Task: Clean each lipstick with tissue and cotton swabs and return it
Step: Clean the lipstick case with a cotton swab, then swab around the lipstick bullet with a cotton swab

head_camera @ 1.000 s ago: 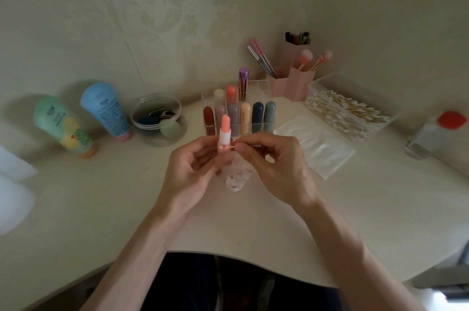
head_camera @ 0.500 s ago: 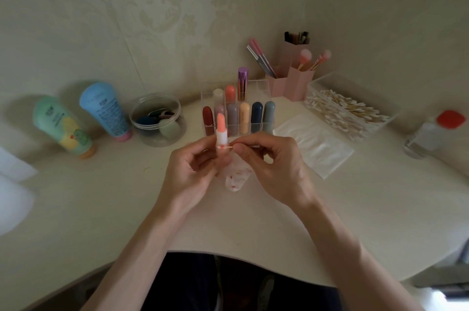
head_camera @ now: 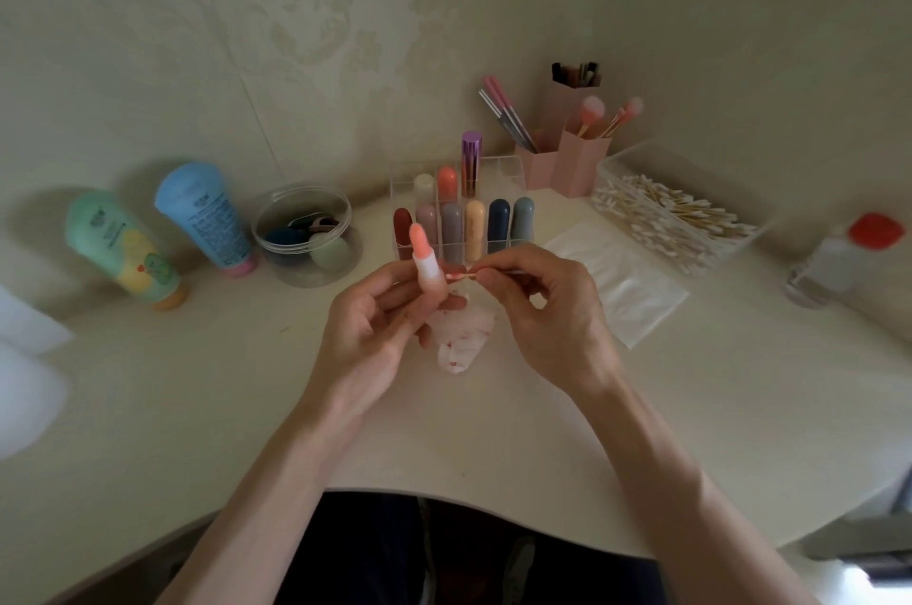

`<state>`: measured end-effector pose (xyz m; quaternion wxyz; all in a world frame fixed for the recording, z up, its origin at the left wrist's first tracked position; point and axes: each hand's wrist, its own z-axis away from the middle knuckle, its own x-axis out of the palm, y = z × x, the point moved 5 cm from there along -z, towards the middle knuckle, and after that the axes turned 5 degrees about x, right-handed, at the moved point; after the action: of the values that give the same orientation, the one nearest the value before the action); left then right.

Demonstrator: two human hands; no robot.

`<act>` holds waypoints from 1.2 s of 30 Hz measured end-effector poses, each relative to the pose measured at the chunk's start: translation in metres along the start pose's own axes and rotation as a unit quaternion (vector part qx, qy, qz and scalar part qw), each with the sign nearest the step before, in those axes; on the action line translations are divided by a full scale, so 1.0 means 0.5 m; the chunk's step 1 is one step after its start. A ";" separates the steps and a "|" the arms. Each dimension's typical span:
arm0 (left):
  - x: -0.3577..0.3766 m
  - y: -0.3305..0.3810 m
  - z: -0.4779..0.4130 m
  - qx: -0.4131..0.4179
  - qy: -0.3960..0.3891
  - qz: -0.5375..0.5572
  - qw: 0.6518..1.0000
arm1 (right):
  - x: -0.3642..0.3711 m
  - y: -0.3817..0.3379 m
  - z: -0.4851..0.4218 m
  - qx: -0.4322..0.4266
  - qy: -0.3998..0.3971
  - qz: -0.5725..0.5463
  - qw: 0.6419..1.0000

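1. In the centre of the frame, the left hand holds an uncapped lipstick nearly upright, leaning slightly to the left.
2. Its fingers are curled and clamped round the white lower tube, and the peach stick rises clear above them.
3. The right hand pinches a cotton swab between thumb and fingertips, with the swab lying roughly level.
4. The swab's pink-stained tip reaches the right side of the lipstick tube, just above the left fingers. Whether it actually touches cannot be told.
5. A crumpled tissue with red marks lies on the desk between and just below the 2 hands, partly hidden by them.
6. Behind the hands, in the upper centre, a clear organiser holds capped lipsticks standing upright, 6 in front and 3 behind.
7. To the right of the frame sits a clear box of cotton swabs, with a flat tissue sheet in front of it.
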<state>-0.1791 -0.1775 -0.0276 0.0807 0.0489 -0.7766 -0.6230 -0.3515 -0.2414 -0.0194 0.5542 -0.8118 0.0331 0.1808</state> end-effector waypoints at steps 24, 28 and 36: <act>0.110 0.012 -0.079 0.114 0.065 -0.417 0.899 | -0.117 0.034 0.005 0.158 0.299 -0.060 0.939; 0.128 -0.001 -0.092 0.105 0.045 -0.450 0.885 | -0.118 0.034 0.005 0.163 0.297 -0.062 0.939; 0.143 -0.020 -0.096 0.086 0.061 -0.461 0.881 | -0.114 0.037 0.004 0.164 0.293 -0.071 0.939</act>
<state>-0.2407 -0.2386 -0.0228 -0.1730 0.4461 -0.7100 -0.5166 -0.4100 -0.2549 -0.0177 0.6565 -0.7273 0.1655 -0.1125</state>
